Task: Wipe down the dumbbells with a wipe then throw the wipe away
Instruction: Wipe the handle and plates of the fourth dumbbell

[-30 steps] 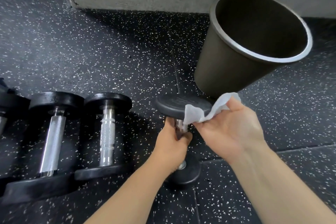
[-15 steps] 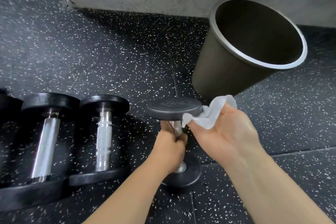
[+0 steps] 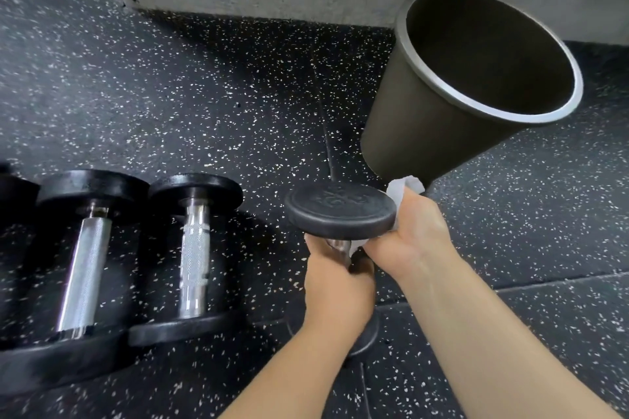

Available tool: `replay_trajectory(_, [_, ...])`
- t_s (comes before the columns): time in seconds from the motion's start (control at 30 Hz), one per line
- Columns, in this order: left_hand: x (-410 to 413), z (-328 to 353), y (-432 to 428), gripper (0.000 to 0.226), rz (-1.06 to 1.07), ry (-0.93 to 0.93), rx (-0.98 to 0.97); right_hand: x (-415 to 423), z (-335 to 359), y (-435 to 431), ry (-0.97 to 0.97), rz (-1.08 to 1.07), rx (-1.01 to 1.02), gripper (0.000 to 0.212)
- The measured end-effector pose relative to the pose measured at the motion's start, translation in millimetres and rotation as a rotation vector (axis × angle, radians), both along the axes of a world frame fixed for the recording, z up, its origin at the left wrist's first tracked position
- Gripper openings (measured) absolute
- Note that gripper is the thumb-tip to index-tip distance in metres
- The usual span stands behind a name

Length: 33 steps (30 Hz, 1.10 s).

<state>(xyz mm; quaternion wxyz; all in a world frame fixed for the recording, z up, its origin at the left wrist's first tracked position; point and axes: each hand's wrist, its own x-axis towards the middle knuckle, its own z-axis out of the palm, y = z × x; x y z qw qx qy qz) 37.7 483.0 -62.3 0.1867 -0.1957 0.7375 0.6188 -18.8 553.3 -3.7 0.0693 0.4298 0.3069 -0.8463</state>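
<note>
**Dense weight in one hand, limp wipe in the other**

Well to the left of the dark tapered metal bin with a silver rim (image 3: 442, 119), two black dumbbells lie side by side on the black speckled rubber floor (image 3: 204, 95). The larger black dumbbell with a thick chrome handle (image 3: 85, 265) is farthest from the bin. The smaller black dumbbell with a slim knurled chrome handle (image 3: 194, 258) lies just beside it on the bin's side.

Near the bin, just below and left of its base, the small black round-headed dumbbell (image 3: 340, 211) stands on end with one flat head facing up. Whether its lower head rests on the floor I cannot tell. The left hand (image 3: 337, 286) is closed fully round its short chrome handle. The right hand (image 3: 415, 235) curls round the upper head's rim on the bin's side, pressing the thin white wipe (image 3: 405, 185) against the rubber. A crumpled corner of the wipe pokes out above the thumb, and a scrap shows under the head by the handle.

The dumbbell looks dense and rigid, so the handle is the sound place to carry it, with a full wrap of the fingers. Chrome dampened by the wipe would likely turn slick, while the matte head should drag on the wipe. The wipe itself is soft and almost weightless and bunches easily. A pinch anywhere will hold it, but it probably needs releasing right over the bin's open mouth.
</note>
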Motion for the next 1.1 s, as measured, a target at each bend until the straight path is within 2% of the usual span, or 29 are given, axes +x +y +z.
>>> replay_trajectory(0.07, [-1, -4, -3, 0.034, 0.01, -0.004, -0.047, 7, 5, -4, 0.051, 0.047, 0.007, 0.039])
replay_trajectory(0.17, [-6, -12, -19, 0.023, 0.003, 0.05, 0.024, 14, 9, -6, 0.129, 0.009, -0.042, 0.062])
replay_trajectory(0.27, [-14, -12, -33, 0.023, -0.087, 0.014, 0.148, 10, 3, -9, 0.092, -0.005, -0.056, 0.057])
replay_trajectory(0.37, [-20, -8, -43, 0.021, -0.201, -0.01, 0.257, 4, -9, -12, -0.023, 0.041, -0.026, 0.036])
replay_trajectory(0.43, [-23, -7, -47, 0.02, -0.239, -0.003, 0.252, 4, -13, -12, -0.047, 0.016, -0.062, 0.036])
replay_trajectory(0.57, [-21, -10, -47, 0.014, -0.164, -0.027, 0.249, 23, 6, -6, 0.079, -0.048, -0.09, 0.047])
replay_trajectory(0.67, [-20, -15, -49, 0.018, -0.212, -0.035, 0.155, 31, 20, -8, 0.136, 0.009, -0.102, 0.044])
replay_trajectory(0.73, [-21, -15, -51, 0.014, -0.236, -0.055, 0.134, 24, 7, -7, 0.068, 0.07, -0.073, 0.052])
replay_trajectory(0.8, [-18, -11, -47, 0.014, -0.186, -0.082, 0.164, 14, -11, -7, -0.004, 0.153, -0.025, 0.038])
replay_trajectory(0.83, [-15, -9, -44, 0.016, -0.131, -0.079, 0.157, 9, -14, -8, -0.055, 0.174, 0.01, 0.04])
replay_trajectory(0.97, [14, -6, -22, 0.037, 0.041, 0.025, -0.283, 4, -23, -3, -0.086, 0.2, 0.05, 0.048])
replay_trajectory(1.1, [17, -6, -13, 0.033, 0.093, 0.04, -0.341, 6, -23, -3, -0.083, 0.125, 0.057, 0.045])
